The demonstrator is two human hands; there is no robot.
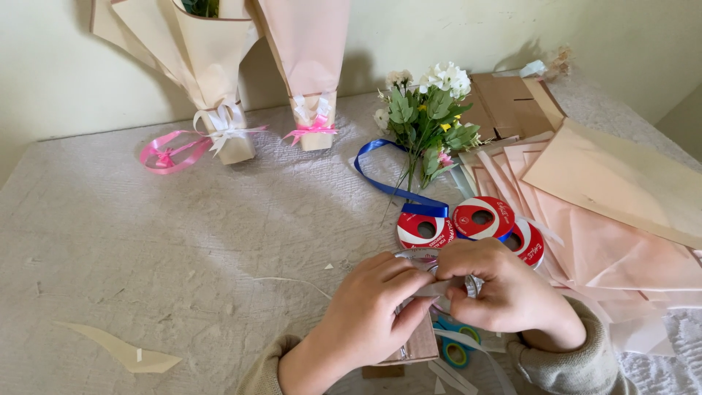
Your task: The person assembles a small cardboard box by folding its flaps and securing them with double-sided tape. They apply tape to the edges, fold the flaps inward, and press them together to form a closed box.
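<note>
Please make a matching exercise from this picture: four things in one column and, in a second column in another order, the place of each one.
Things:
1. blue ribbon
2. two wrapped bouquets
3. scissors
4. paper scrap

Places:
A. leaning against the wall at the back
B. near the front left edge of the table
C. curling beside the loose flowers
D. under the right hand, near the left hand

Pairs: 1-C, 2-A, 3-D, 4-B
</note>
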